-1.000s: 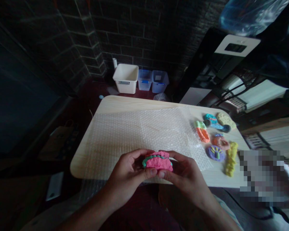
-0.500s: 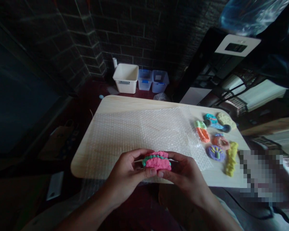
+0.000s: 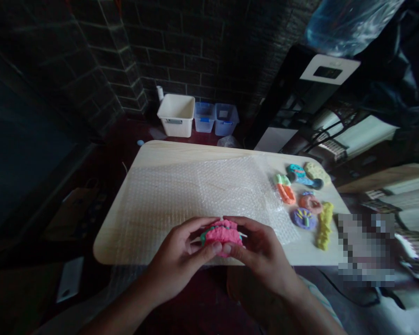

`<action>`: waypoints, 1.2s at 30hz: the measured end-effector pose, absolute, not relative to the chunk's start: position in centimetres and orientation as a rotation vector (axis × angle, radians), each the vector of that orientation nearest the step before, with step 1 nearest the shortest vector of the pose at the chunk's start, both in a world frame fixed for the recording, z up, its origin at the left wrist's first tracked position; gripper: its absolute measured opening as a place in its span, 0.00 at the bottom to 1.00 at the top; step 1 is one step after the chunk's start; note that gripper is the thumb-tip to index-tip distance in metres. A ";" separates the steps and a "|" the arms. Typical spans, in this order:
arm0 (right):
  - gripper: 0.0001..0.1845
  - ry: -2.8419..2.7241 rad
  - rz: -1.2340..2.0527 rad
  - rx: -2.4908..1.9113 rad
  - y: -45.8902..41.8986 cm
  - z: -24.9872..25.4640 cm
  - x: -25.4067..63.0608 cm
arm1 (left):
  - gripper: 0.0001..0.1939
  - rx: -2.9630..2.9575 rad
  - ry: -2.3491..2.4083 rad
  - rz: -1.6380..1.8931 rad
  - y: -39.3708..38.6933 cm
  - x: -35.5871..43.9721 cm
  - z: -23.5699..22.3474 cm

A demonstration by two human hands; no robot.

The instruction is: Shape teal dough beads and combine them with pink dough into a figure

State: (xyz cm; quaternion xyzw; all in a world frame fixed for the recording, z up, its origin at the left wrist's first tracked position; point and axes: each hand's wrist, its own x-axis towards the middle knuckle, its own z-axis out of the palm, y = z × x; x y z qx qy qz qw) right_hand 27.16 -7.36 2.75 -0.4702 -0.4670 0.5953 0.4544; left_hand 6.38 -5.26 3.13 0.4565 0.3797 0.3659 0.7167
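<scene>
The left hand (image 3: 179, 246) and right hand (image 3: 261, 249) of a person cup a layered modelling-clay stack (image 3: 222, 236) in front of the body, over the near edge of the counter. Fingers curl around each end and the thumbs meet at the front, a narrow, closed hold with the clay pressed between them. The pink top layer now bulges down over the seam, and the green beaded strip (image 3: 203, 238) that ran along the front a second ago shows only at the ends. Beneath the hands, a sheet of bubble wrap (image 3: 195, 200) covers much of the pale wood-grain counter (image 3: 167, 151). To the right, just off the sheet, lie an orange-and-green clay piece (image 3: 285, 190), a clay ring (image 3: 309, 202), a purple clay disc (image 3: 303, 218), a twisted yellow clay rope (image 3: 324, 225), a teal-and-blue clay piece (image 3: 300, 174) and a yellow-green clay patty (image 3: 316, 173). Beyond the far edge, a white plastic basket (image 3: 176, 115) and two clear bins (image 3: 214, 118) with blue clips stand before a dark brick wall (image 3: 181, 56).
</scene>
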 end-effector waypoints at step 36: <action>0.25 -1.334 1.156 -1.127 -7.7 1.8 27.3 | 0.24 1.173 1.082 0.786 -5.6 6.4 2.7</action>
